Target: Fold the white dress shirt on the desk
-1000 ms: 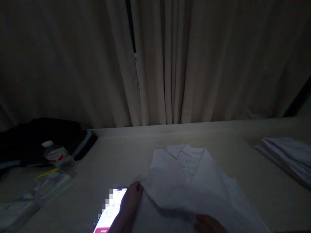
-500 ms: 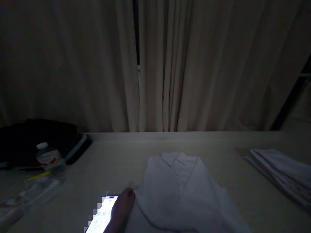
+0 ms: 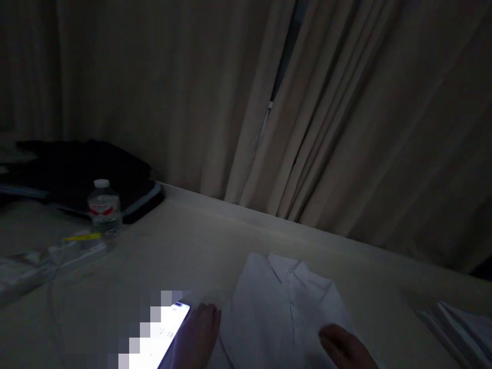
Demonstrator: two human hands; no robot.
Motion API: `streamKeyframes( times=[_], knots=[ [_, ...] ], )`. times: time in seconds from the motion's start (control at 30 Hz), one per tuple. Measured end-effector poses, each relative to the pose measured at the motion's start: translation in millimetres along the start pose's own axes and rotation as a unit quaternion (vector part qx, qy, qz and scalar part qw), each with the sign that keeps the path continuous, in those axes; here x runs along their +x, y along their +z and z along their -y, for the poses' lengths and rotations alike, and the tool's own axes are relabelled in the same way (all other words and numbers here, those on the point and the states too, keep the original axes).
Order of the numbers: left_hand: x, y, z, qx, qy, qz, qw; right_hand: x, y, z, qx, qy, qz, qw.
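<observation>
A white collared shirt with a buttoned front lies on the table, its collar toward the curtain. At its left edge is my left hand, fingers closed on the cloth as far as the dim light shows. Just left of that hand a phone glows with a bright screen, partly blurred by pixel blocks. My right hand is over the right side of the shirt, fingers curled; whatever they grip is hidden. The lower part of the shirt runs out of view.
A plastic bottle stands at the left before dark folded cloth. Nearer lies a clear package with a yellow strip. Folded pale cloth is stacked at the right. A beige curtain hangs behind the table.
My view has tilted and turned left. My right hand has come into view over the shirt. My left hand stays at the shirt's left edge, beside the phone.
</observation>
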State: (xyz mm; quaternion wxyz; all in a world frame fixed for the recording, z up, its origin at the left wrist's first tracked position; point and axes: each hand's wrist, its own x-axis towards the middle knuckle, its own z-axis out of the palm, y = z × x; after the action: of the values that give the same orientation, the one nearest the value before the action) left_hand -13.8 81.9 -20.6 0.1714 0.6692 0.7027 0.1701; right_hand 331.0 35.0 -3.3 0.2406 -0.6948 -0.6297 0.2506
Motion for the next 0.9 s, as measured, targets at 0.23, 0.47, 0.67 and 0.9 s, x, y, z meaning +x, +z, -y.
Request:
streamKeyframes(
  times=[0.23,0.47,0.67,0.9],
  knots=[
    [-0.9,26.0,20.3,-0.018,0.019,-0.032,0.999,153.8,84.1,112.5,-0.028,-0.031,0.008,0.999],
    [-6.8,46.9,29.6,-0.035,0.022,-0.042,0.998,208.7,130.0,122.8,-0.100,-0.013,0.014,0.995],
    [-9.4,45.6,29.8,-0.030,0.026,-0.043,0.998,214.2,115.8,101.8,-0.165,-0.056,0.049,0.984],
    [-11.0,39.5,23.2,-0.047,0.018,-0.062,0.997,198.4,107.7,114.3,-0.283,-0.201,0.051,0.937]
  ],
)
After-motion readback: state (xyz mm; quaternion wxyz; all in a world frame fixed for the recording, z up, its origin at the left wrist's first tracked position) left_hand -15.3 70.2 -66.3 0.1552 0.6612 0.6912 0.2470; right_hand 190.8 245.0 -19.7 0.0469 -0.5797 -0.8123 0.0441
